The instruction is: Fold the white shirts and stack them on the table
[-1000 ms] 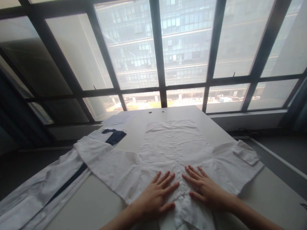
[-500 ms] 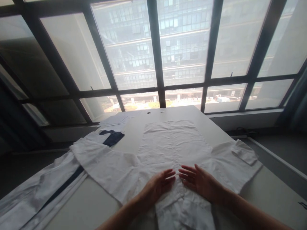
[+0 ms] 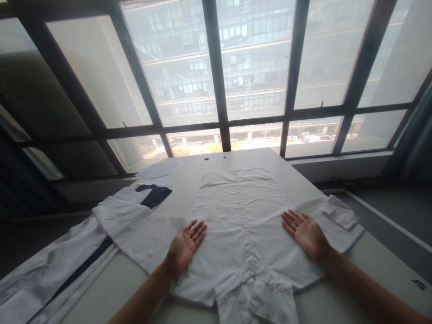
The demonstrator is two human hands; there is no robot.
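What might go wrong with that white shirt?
The left sleeve lies against the pile of clothes, so tugging the shirt could drag some clothes along. The right sleeve reaches the edge of the table, so it might slip over. And the left hand and right hand are right by the cloth, so a bump could make new wrinkles.
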